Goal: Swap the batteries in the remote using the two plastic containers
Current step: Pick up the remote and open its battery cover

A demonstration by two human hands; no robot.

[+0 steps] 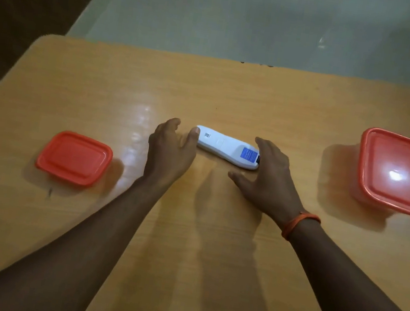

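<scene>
A white remote (227,148) lies face down in the middle of the wooden table (187,232), a blue label near its right end. My left hand (170,150) is at the remote's left end, fingers apart, thumb tip touching it. My right hand (267,175) is at the right end, fingers spread, touching or nearly touching it. A low plastic container with a red lid (74,158) sits shut at the left. A taller plastic container with a red lid (395,172) sits shut at the right. No batteries show.
The table's far edge (213,59) runs across the upper part of the view, with pale floor beyond it. A dark wall or panel (21,8) stands at the far left. An orange band is on my right wrist.
</scene>
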